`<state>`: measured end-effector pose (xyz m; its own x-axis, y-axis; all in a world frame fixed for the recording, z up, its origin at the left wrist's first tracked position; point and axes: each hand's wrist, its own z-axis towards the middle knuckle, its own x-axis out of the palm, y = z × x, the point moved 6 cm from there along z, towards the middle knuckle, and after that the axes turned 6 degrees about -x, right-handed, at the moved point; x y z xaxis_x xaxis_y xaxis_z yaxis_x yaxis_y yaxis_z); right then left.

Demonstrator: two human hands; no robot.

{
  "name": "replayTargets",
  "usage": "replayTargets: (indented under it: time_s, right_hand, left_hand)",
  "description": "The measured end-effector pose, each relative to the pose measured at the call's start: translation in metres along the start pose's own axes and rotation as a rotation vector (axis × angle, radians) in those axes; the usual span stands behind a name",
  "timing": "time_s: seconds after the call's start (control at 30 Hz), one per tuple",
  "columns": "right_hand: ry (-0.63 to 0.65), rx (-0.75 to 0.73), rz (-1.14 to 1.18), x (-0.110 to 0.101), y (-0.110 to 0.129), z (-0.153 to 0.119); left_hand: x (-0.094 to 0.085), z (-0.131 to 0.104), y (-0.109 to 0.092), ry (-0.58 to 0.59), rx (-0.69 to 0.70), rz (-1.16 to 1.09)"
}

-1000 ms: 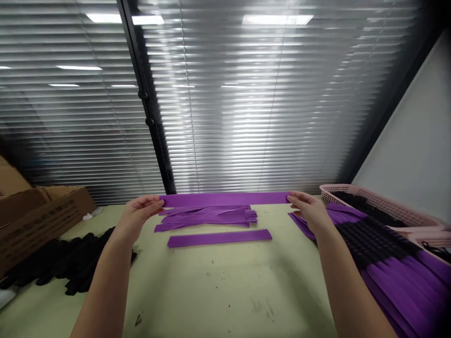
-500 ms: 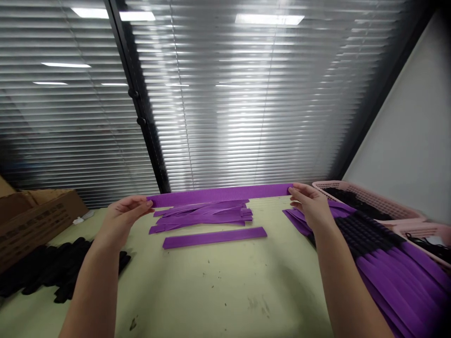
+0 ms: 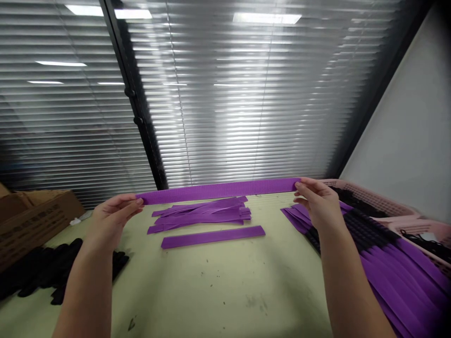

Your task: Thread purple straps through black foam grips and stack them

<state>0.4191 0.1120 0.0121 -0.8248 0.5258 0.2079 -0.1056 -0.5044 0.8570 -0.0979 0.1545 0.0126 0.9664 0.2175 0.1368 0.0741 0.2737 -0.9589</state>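
A purple webbing strap is stretched nearly level above the table, its right end slightly higher. My left hand pinches one end between thumb and fingers. At the other end, my right hand is closed in the same kind of pinch. Below the strap lies a loose pile of purple straps. A single purple strap rests flat on the table, nearer to me than the pile.
Purple straps with black middle sections lie in a stack at right. Behind them stand pink baskets holding black material. Black pieces and a cardboard box are at left on the pale green table. Blinds back the table.
My hands have moved a little apart, left hand leftward, right hand rightward and slightly up. The strap between them looks longer and sits slightly higher. The view has shifted a little.
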Motion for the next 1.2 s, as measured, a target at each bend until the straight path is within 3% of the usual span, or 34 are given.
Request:
replayTargets:
  time_s: [0.23, 0.73, 0.93, 1.2]
  right_hand:
    - [0.033, 0.027, -0.013, 0.003, -0.008, 0.002]
    - [0.015, 0.061, -0.126, -0.003, -0.022, 0.007]
    - [-0.079, 0.013, -0.136, -0.010, -0.023, 0.011]
    - [-0.133, 0.043, -0.076, -0.013, -0.026, 0.013]
  left_hand:
    - [-0.003, 0.003, 0.003, -0.035, -0.018, 0.025]
    - [0.014, -0.004, 0.002, 0.032, 0.019, 0.133]
    - [0.021, -0.006, 0.001, 0.093, 0.023, 0.181]
    - [0.020, -0.007, -0.002, 0.069, 0.030, 0.163]
